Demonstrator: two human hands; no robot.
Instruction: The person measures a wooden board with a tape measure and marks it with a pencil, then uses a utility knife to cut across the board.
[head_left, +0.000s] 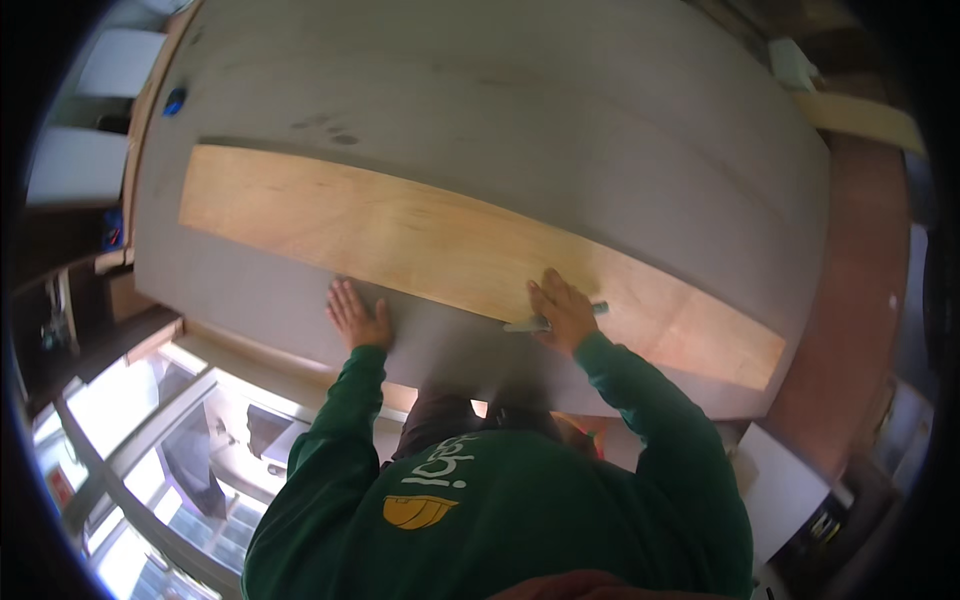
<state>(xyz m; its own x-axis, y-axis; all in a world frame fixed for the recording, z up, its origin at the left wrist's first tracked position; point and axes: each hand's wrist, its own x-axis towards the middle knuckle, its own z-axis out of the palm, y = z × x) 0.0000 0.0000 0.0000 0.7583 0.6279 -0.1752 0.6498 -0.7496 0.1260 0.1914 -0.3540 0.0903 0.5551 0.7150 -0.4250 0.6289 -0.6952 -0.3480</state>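
Observation:
A long, pale wooden plank (400,225) lies flat and aslant on a large grey board (600,110). My left hand (356,316) rests open on the grey board, its fingertips at the plank's near edge. Farther right, my right hand (562,306) is over the plank's near edge with a slim grey tool in it. One end of the slim grey tool (522,326) sticks out left of the hand, pale and narrowing; the other, darker end shows on the right. The fingers hide its middle, and its exact kind cannot be made out.
A small blue object (174,101) sits near the board's far left corner. Reddish-brown boarding (860,270) runs along the right side. White panels (80,165) stand at the left, and a white box-like thing (780,485) is at the lower right.

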